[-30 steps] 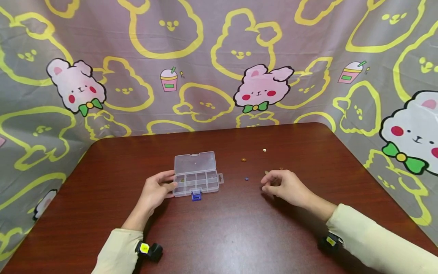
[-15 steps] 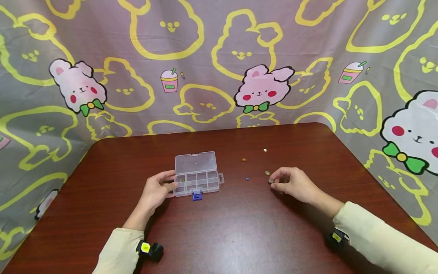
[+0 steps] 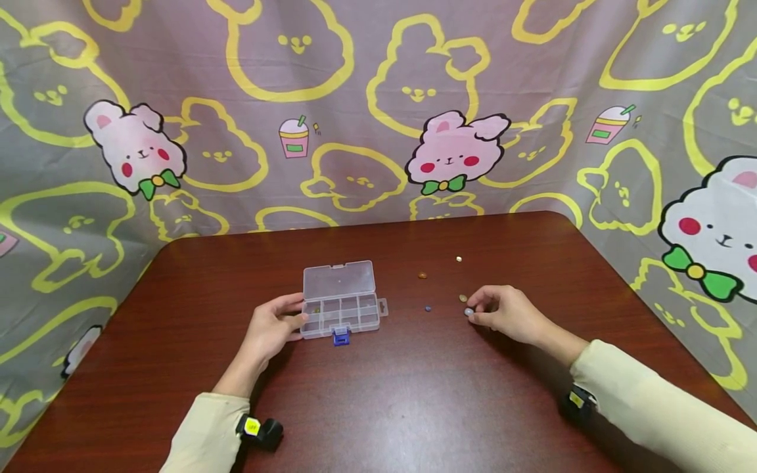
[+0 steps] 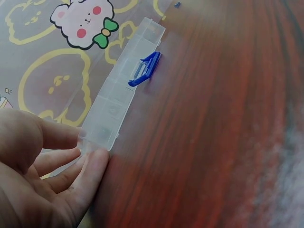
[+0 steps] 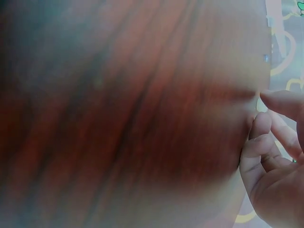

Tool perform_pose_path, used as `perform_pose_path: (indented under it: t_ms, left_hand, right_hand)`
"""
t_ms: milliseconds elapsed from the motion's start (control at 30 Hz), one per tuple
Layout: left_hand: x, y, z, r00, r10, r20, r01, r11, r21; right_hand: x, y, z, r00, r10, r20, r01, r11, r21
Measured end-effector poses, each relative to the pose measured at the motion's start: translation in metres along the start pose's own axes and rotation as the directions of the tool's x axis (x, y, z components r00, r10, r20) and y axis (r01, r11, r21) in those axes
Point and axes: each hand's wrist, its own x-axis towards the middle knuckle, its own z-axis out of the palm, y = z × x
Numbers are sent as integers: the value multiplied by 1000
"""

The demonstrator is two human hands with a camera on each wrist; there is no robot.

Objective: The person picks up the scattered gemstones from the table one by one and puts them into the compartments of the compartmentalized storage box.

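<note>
My left hand (image 3: 273,328) grips the left end of a clear plastic compartment box (image 3: 378,320), thumb at the front and fingers behind. The box lies with its lid (image 3: 338,280) swung back and its blue latch (image 3: 341,336) hanging at the front. One small greenish piece (image 3: 317,310) sits in a left back compartment. To the right of the box, my right hand (image 3: 510,314) pinches a small pale, shiny bead-like stone (image 3: 469,312) between thumb and forefinger, low at the tabletop. Right behind that stone lies a yellowish-brown one (image 3: 463,298).
Other small pieces lie on the dark red wooden table (image 3: 390,407): a blue one (image 3: 428,309), an amber one (image 3: 422,275) and a cream one (image 3: 458,259). A patterned curtain (image 3: 355,118) hangs behind the table and along its sides.
My right hand has shifted right from beside the yellowish-brown stone, then closed its fingertips on the pale stone, which shows brighter now. The left hand and box stay put.
</note>
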Motion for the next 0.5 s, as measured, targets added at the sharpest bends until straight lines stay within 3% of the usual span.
perform_pose_path:
  t_ms: [500]
  left_hand:
    - [0,2,0,1000,-7,-1,7,1000,-4]
  right_hand:
    - [4,-4,0,1000,-19,22,19,1000,-17]
